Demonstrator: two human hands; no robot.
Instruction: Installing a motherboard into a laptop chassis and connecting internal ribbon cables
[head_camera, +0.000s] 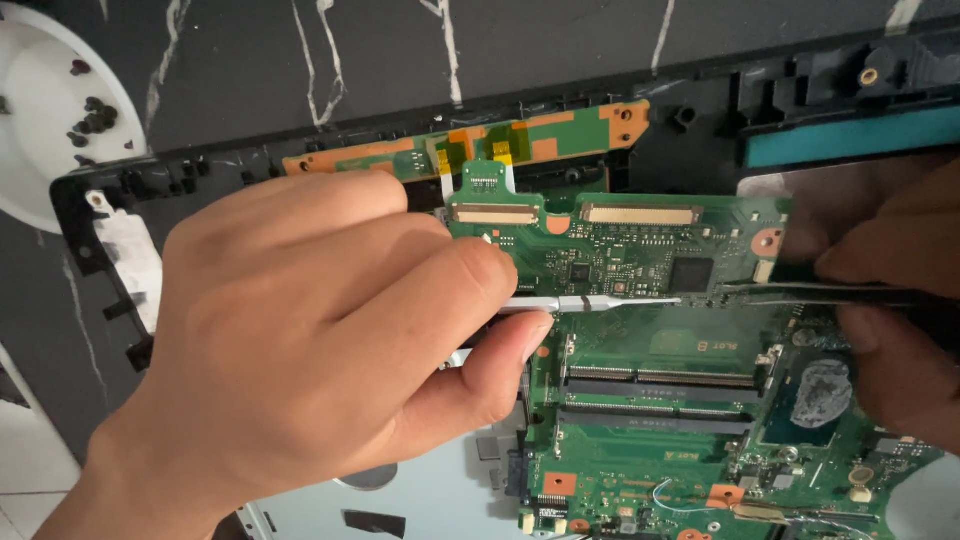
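Tweezers (600, 301), thin and silver, lie across the green circuit board (640, 400) at centre, pinched by my left hand (300, 340), knuckles up. My right hand (885, 300) closes on dark tweezers (830, 292). Black laptop frame (110, 250) sits on the marble worktop (400, 60).

Left hand (300, 350) blocks circuit board's (650, 400) left edge; right hand (890, 300) with dark tool (830, 293) crowds right edge. Open board between them; bare marble top (400, 60) beyond black frame (700, 120).
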